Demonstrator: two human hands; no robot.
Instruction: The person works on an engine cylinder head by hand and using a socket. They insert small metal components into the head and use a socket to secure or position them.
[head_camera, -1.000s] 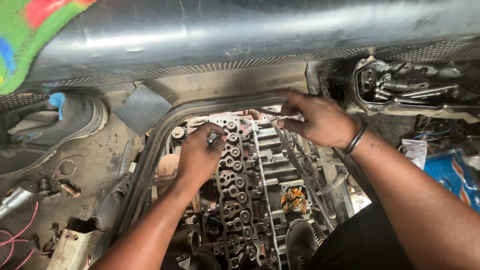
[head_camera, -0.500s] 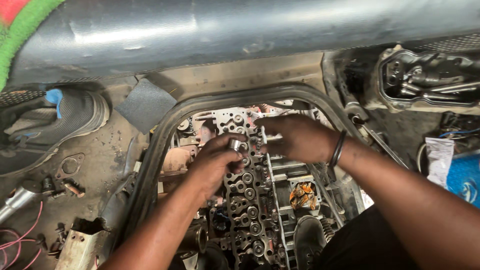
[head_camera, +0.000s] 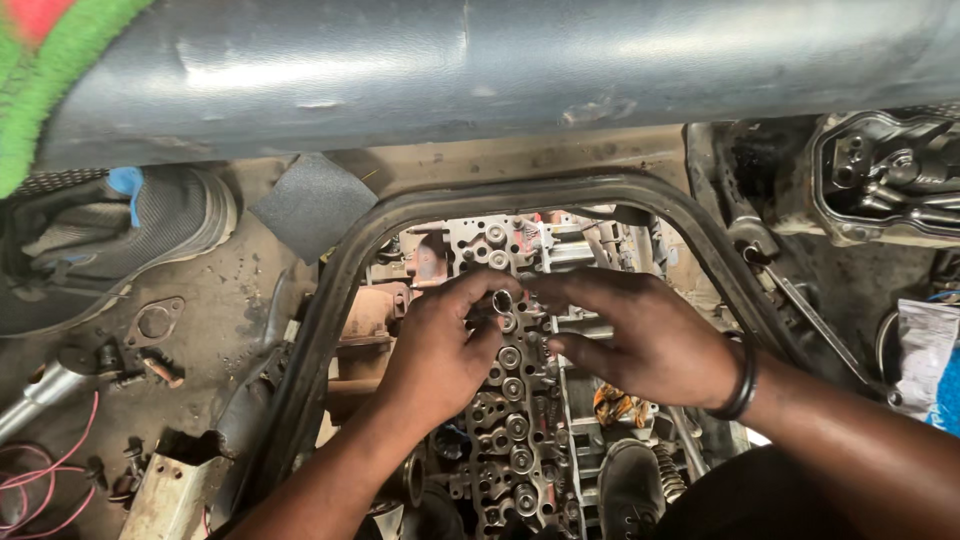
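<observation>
An engine cylinder head (head_camera: 515, 420) with rows of round valve parts lies below me, seen through an opening framed by a black rubber seal (head_camera: 340, 270). My left hand (head_camera: 440, 345) pinches a small metal cylinder (head_camera: 502, 300) between thumb and fingers just above the head. My right hand (head_camera: 640, 335), with a black band on its wrist, hovers beside it with fingers spread, its fingertips almost touching the cylinder.
A large grey metal tube (head_camera: 500, 70) spans the top. A grey shoe (head_camera: 110, 235) rests at the left, above loose bolts (head_camera: 150, 365) and red wires (head_camera: 40, 480). A metal engine cover (head_camera: 890, 180) and a long tool (head_camera: 810, 315) lie at the right.
Both hands have come together over the middle of the head. The right hand moved down from the upper right, and the left hand now holds up the small cylinder.
</observation>
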